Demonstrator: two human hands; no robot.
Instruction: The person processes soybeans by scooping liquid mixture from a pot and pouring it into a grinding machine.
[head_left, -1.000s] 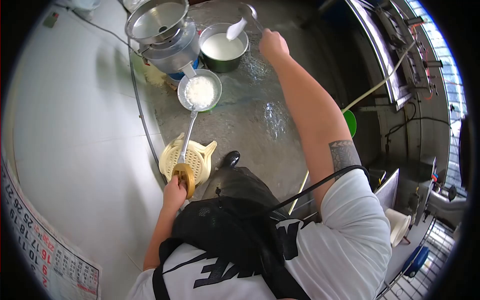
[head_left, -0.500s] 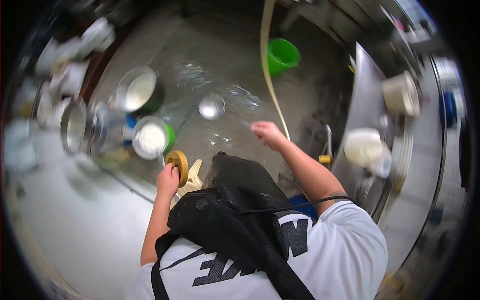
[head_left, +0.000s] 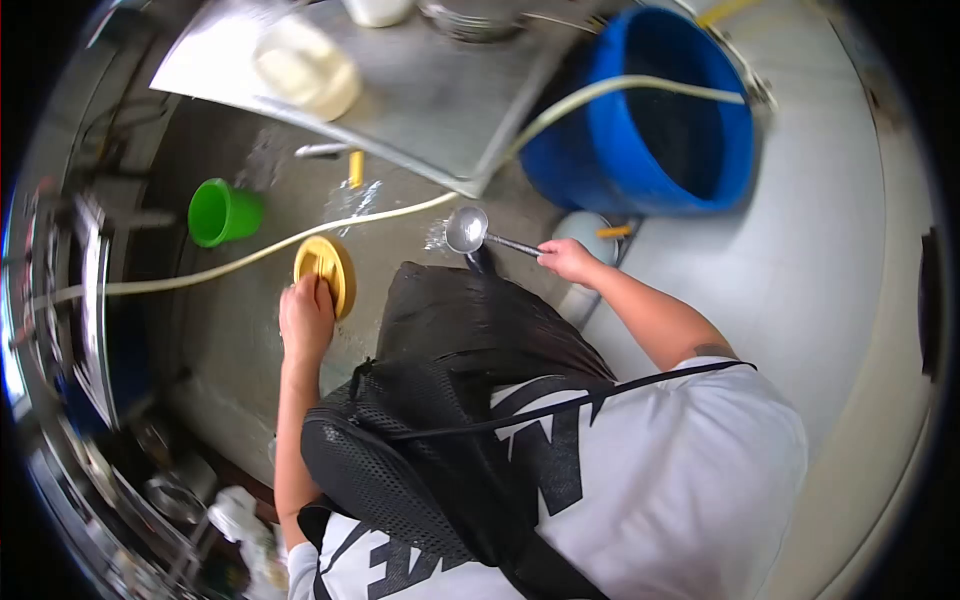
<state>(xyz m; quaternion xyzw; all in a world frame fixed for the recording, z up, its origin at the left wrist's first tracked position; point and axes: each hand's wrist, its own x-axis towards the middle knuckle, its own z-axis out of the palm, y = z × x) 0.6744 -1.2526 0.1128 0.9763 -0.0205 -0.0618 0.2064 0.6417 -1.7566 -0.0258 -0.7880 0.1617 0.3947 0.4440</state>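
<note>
My left hand (head_left: 306,325) is closed around the bar of a round yellow disc (head_left: 341,272), held upright above the wet floor. In my right hand (head_left: 572,262) is the dark handle of a metal ladle (head_left: 467,231), whose round bowl points left, over the floor in front of my knees. The bowl looks empty. Just past my right hand, a pale round container (head_left: 588,228) stands low by the wall, partly hidden.
A large blue barrel (head_left: 606,130) stands ahead on the right. A steel table (head_left: 430,110) carries a cream-coloured container (head_left: 308,68). A pale hose (head_left: 400,210) crosses the floor near a green bucket (head_left: 226,212). Metal racks line the left.
My view and body have turned to the right, so the barrel and steel table are now ahead. The containers of white contents have left view. Both hands keep their hold.
</note>
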